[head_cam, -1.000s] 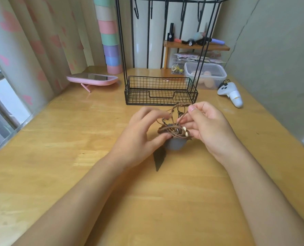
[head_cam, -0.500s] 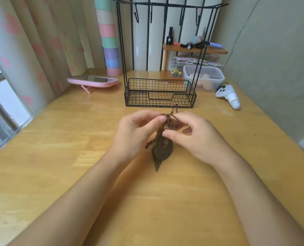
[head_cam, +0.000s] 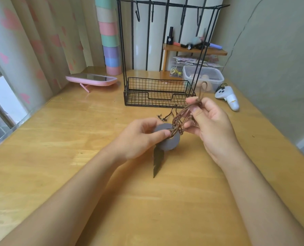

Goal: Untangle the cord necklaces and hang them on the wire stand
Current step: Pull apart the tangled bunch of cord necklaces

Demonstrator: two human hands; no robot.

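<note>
table [head_cam: 59, 157]: light wood
far middle: wire stand [head_cam: 158, 96]
far left: pink mirror [head_cam: 91, 80], tilted on its foot
far right: clear box [head_cam: 203, 78]; white controller [head_cam: 227, 97] just beside it

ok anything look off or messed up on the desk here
Only the cord necklaces: the brown cords are twisted into one tangle between the left hand and right hand, which both pinch them, with a grey disc pendant and a dark pointed pendant below. Nothing looks spilled or broken.
</note>
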